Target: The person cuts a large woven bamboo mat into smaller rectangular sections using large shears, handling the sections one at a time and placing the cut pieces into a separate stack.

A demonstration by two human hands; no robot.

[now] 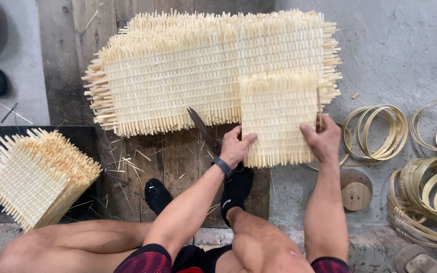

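Woven bamboo square (278,119): held upright-flat at centre right of the frame, overlapping the lower right corner of the big woven sheet, loose strip ends bristling along top and bottom.
Left hand (234,146): closed on the square's lower left edge, thumb pressed over the weave, fingers curled behind; dark wristband (222,166) just below.
Right hand (322,139): clamped on the square's right edge, thumb in front, fingers hidden behind.
Shears (202,129): one dark blade pointed toward upper left from under the left hand; handles hidden, so could not tell whether gripped or merely lying there.
Big woven sheet (178,76): spread across the upper middle, on the wooden boards (178,156), edges ragged with uncut strips.
Stack of squares (34,177): piled at lower left, well apart from both hands.
Bamboo hoops (375,132): coiled at right on the concrete floor (395,45), more of them heaped at far right (426,202); round wooden disc (356,194) near the right forearm.
Feet: two black socks (237,189) planted on the boards at lower centre.
Step in hand, as judged: one cut square lifted clear of the sheet and steadied between both hands, probably for checking or squaring.
Next move, as judged: called for a firm two-sided hold so the loose weave kept its shape, and care around the blade beside the left hand.
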